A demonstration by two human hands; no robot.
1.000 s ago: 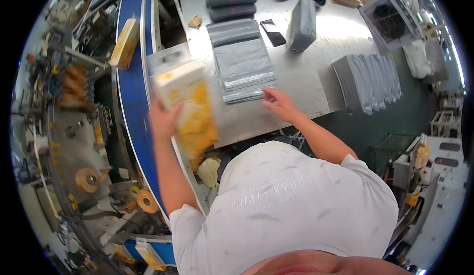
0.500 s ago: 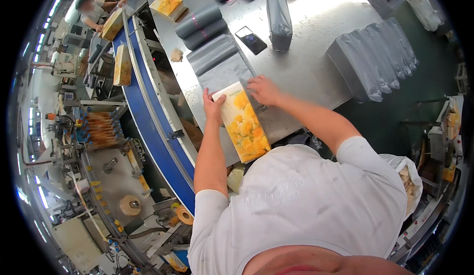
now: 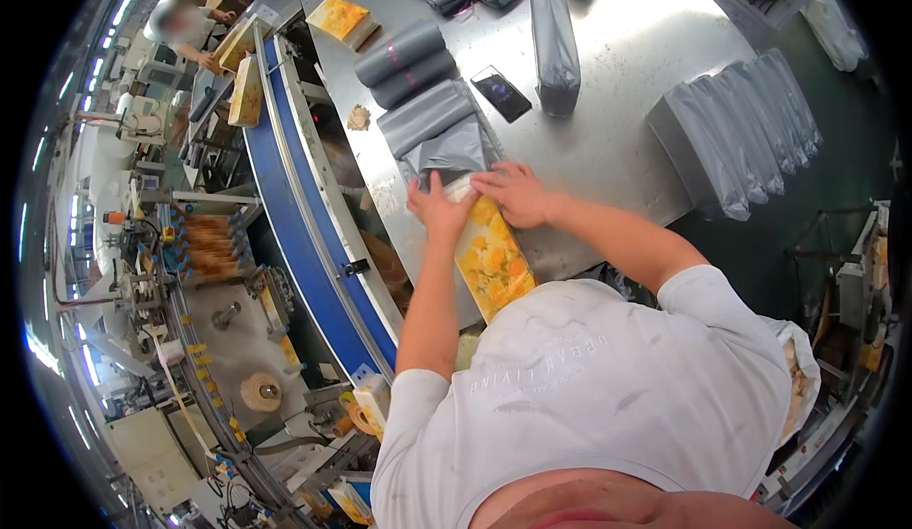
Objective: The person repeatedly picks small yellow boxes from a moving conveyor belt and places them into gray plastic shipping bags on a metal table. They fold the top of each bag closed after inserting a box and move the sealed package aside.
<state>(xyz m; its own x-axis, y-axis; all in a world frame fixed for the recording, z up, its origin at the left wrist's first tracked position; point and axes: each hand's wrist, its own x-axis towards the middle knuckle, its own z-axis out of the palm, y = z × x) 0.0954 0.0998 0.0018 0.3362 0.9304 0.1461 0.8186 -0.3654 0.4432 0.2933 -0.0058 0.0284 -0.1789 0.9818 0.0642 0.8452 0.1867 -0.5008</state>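
A long pack with a yellow flower print (image 3: 496, 261) lies at the table's near edge, against my shirt. Its far end meets the raised mouth of a grey plastic bag (image 3: 456, 152), which is the top one of a flat stack. At the left of this mouth, my left hand (image 3: 443, 211) curls its fingers at the bag's edge, with the thumb over the pack's end. From the right, my right hand (image 3: 518, 195) bends its fingers over the same end and the bag's edge. Both hands partly hide where pack and bag meet.
A blue conveyor belt (image 3: 309, 235) runs along the left, carrying floral packs (image 3: 247, 92); a co-worker (image 3: 180, 28) handles packs at its far end. The metal table holds grey bag rolls (image 3: 407, 59), a phone (image 3: 502, 94), a grey-wrapped pack (image 3: 556, 54) and several more at right (image 3: 736, 135).
My left hand has moved from the pack's side to its far end, and my right hand has come over that end. The bag's mouth has lifted. A belt pack has moved farther away.
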